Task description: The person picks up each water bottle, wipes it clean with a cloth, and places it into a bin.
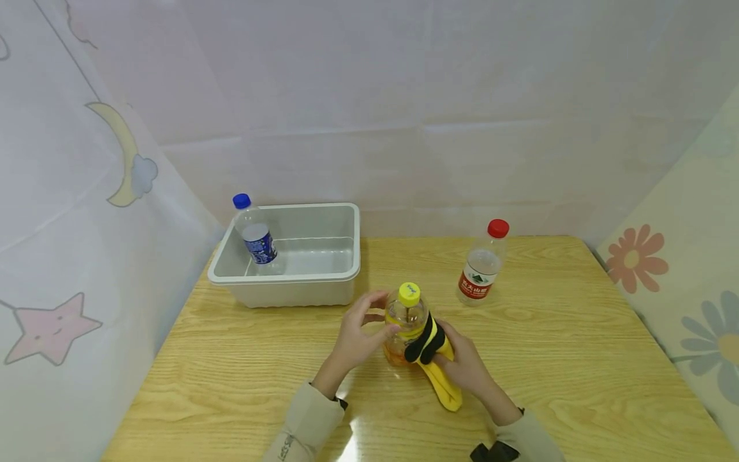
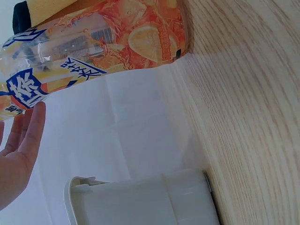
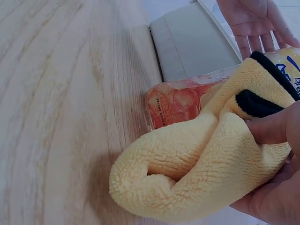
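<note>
Sleeves of pale beige colour (image 1: pixel 312 417) come from the lower edge, and both hands are working above the wooden table (image 1: pixel 242 378). Right hand (image 1: pixel 464 362) grips a folded yellow cloth (image 1: pixel 444 388) with black edging, its thumb and fingers bent around the fabric, and the cloth lies against the right side of a bottle with yellow cap (image 1: pixel 404 314). This bottle stands upright on the table between two hands; its label shows orange slices. Left hand (image 1: pixel 358 333) is at the other side, fingers extended and spread, fingertips at the label; how firmly they press, I cannot tell. Farther to the right stands a red-capped bottle (image 1: pixel 480 273). Farther to the left is a pale grey bin (image 1: pixel 294 294), with a blue-capped bottle (image 1: pixel 261 246) standing inside its left part. Behind everything hangs a whitish curtain (image 1: pixel 404 160).
</note>
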A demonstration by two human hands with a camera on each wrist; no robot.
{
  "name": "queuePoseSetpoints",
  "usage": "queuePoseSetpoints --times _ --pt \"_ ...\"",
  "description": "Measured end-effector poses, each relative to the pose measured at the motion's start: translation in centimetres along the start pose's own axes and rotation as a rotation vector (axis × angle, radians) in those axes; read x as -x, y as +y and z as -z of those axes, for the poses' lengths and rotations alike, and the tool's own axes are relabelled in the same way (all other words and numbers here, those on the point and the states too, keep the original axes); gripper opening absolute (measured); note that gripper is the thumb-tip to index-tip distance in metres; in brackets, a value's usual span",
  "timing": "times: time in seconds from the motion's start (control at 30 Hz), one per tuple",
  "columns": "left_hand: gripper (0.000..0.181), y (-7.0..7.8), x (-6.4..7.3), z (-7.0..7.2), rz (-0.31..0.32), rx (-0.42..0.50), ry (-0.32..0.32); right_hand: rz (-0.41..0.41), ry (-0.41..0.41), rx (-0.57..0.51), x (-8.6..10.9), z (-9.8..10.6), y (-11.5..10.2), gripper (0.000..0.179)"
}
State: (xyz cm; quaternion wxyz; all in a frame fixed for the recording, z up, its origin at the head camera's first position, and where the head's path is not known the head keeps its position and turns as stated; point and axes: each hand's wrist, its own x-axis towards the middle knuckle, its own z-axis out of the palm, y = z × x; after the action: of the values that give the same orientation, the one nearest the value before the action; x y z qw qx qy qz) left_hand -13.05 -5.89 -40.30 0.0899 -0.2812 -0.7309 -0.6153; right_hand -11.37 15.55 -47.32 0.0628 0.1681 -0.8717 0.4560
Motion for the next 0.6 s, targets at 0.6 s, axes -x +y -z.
queuePoseSetpoints --times 0.6 --pt "0.069 -2.9 0.7 -0.9 0.107 -0.024 -0.068 -0.035 -0.009 0.016 1.2 0.2 -0.7 0.058"
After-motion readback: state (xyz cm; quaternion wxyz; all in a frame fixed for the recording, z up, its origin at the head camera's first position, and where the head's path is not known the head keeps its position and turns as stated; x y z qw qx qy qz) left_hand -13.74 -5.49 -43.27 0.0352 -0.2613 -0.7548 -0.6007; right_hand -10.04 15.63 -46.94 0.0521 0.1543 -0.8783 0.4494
